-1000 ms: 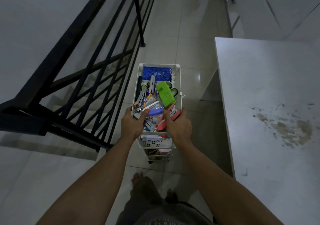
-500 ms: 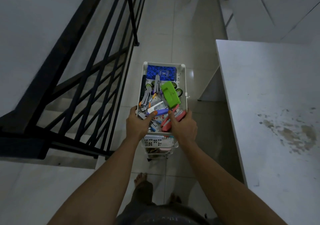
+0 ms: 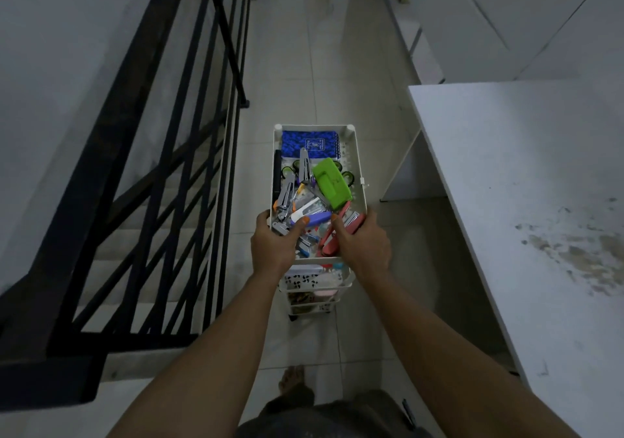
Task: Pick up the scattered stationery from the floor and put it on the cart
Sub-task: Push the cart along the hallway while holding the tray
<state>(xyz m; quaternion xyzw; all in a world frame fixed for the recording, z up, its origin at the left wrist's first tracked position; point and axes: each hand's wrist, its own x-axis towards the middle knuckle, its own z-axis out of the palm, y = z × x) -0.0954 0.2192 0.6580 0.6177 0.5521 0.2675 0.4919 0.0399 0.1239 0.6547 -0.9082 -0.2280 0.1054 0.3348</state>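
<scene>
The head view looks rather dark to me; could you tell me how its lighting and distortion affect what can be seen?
Head view: dim, bluish light; the cart contents stay readable by colour, its lower shelves murky; wide-angle bending curves the railing and table edges.

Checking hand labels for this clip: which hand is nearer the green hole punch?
Right. The right hand grips the cart rim just below the green hole punch; the left hand grips the opposite rim, farther off.

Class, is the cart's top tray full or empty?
Full: the top tray is crowded with a blue notebook, a green hole punch and staplers.
</scene>
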